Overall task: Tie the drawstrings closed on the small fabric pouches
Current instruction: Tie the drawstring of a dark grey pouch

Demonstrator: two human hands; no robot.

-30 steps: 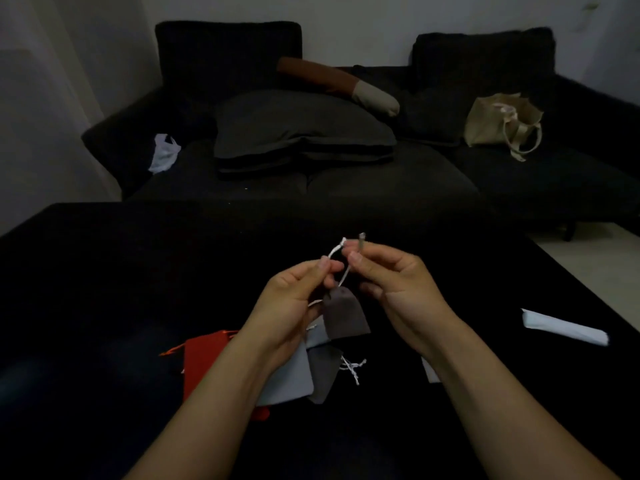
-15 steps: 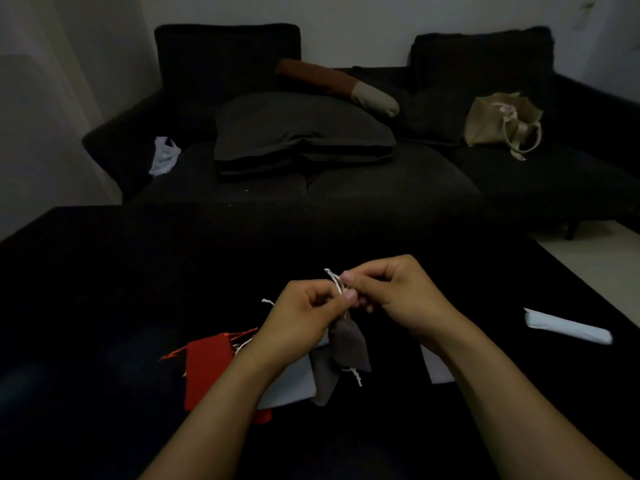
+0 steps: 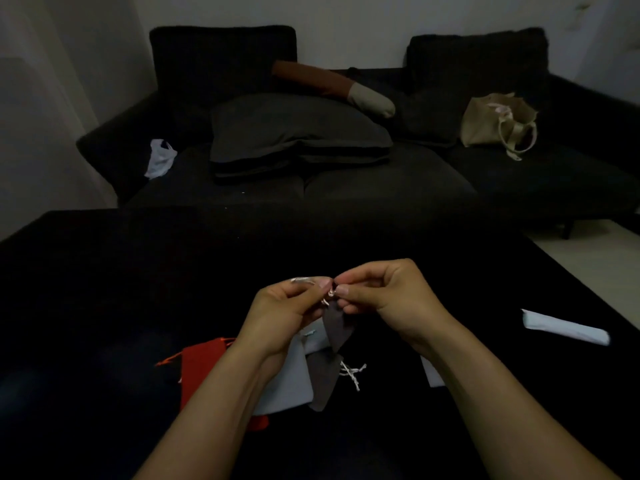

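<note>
A small dark grey pouch (image 3: 337, 327) hangs above the black table by its white drawstring (image 3: 330, 295). My left hand (image 3: 284, 315) pinches one end of the string, which sticks out to the left over its fingers. My right hand (image 3: 384, 294) pinches the string just above the pouch's mouth, fingertips almost touching the left hand's. Beneath my hands lie a red pouch (image 3: 201, 362), a light grey pouch (image 3: 291, 382) and another dark grey pouch (image 3: 323, 382) with a knotted white string (image 3: 353, 374).
The black table (image 3: 104, 289) fills the foreground. A white folded item (image 3: 564, 327) lies at its right, and a white piece (image 3: 433, 374) shows under my right forearm. Behind stands a dark sofa (image 3: 346, 174) with cushions, a beige bag (image 3: 498, 121) and a white plastic bag (image 3: 160, 161).
Both hands have come down and closer together with the pouch. The string ends that stood up a second ago are now drawn tight between the fingertips.
</note>
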